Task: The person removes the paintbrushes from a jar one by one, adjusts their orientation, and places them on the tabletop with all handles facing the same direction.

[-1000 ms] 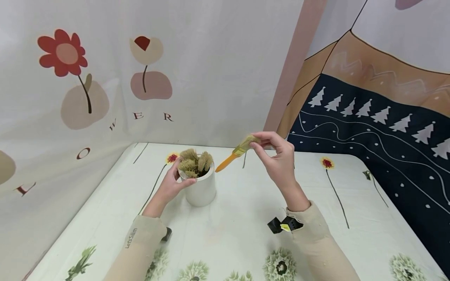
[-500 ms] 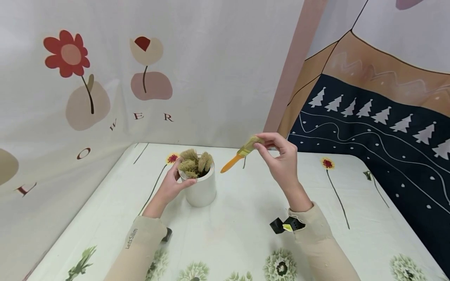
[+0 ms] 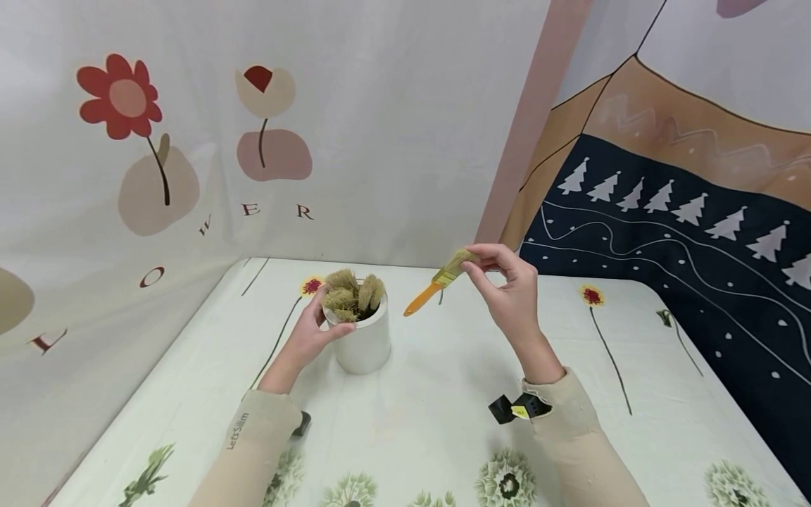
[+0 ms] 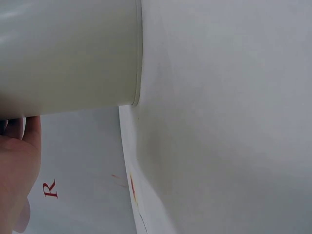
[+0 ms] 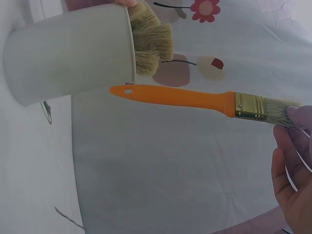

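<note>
A paintbrush (image 3: 426, 296) with an orange handle, brass-coloured ferrule and pale bristles hangs in the air. My right hand (image 3: 512, 296) pinches it by the bristles, so the handle slants down to the left. Left of it a white cylindrical pot (image 3: 363, 348) stands upright on the table, with several tan bristle heads (image 3: 350, 294) poking out of its top. My left hand (image 3: 308, 341) holds the pot at its rim, thumb in front and fingers behind. In the right wrist view the paintbrush (image 5: 183, 99) is apart from the bristle heads (image 5: 152, 41). The pot hides whatever lies deeper inside.
The table has a white cloth (image 3: 418, 415) printed with flowers. A pale curtain (image 3: 393, 141) with flower drawings hangs behind it, and a dark blue tree-patterned cloth (image 3: 665, 225) hangs at the right. A black wrist camera (image 3: 516, 407) sits at my right cuff.
My right hand has moved a little to the right and slightly down with the paintbrush, away from the pot. The left hand and pot have stayed in place.
</note>
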A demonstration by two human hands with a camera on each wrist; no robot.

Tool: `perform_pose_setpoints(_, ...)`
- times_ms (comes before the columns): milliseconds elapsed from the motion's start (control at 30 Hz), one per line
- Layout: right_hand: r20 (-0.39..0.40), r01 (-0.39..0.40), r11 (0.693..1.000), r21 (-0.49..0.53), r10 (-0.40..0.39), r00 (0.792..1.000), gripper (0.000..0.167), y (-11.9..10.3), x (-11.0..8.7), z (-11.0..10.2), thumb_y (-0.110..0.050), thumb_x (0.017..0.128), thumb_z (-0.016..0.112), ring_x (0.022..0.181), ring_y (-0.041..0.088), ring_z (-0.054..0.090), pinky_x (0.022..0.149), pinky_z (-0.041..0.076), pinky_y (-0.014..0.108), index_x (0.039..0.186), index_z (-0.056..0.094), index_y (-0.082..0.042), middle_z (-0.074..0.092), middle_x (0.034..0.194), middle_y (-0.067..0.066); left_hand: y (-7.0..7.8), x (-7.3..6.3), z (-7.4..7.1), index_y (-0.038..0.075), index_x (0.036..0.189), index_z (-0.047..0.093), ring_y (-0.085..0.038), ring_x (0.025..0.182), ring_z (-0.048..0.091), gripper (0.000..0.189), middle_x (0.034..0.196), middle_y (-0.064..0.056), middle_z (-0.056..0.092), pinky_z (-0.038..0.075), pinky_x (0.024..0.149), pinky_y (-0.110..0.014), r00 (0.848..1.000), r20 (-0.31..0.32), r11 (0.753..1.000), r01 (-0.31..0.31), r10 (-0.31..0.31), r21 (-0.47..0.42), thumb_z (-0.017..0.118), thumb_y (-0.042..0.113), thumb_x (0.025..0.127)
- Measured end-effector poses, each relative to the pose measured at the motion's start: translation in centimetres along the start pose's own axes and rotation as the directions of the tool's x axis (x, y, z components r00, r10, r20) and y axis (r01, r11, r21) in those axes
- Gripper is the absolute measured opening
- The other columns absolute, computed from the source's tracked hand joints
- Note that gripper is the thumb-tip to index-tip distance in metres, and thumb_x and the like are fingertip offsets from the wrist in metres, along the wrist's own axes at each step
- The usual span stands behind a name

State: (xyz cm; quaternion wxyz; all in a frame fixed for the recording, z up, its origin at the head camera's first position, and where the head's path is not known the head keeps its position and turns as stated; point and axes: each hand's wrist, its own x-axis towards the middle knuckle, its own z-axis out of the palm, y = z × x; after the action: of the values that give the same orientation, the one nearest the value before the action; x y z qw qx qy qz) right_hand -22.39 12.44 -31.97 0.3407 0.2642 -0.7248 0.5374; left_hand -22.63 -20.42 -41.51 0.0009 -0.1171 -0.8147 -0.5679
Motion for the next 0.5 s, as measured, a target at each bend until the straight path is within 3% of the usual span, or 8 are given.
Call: perform_pose_setpoints(500, 0.010, -0.036, 0.999, -0.015, 0.036, 0.999, 0.021, 0.62, -0.63, 0.15, 0.003, 0.086, 0.074, 0.082, -0.004, 0.060, 0.079, 0.053, 0.008, 0.106, 0.071, 0.004, 0.073, 0.095, 0.020, -0.12, 0.02, 0.08, -0.005, 0.158, 0.003, -0.047, 0.153, 0.005, 0.118, 0.166, -0.027, 0.000, 0.012, 0.126, -0.057, 1.000, -0.005, 1.000, -0.009, 0.009, 0.001, 0.077, 0.048, 0.084)
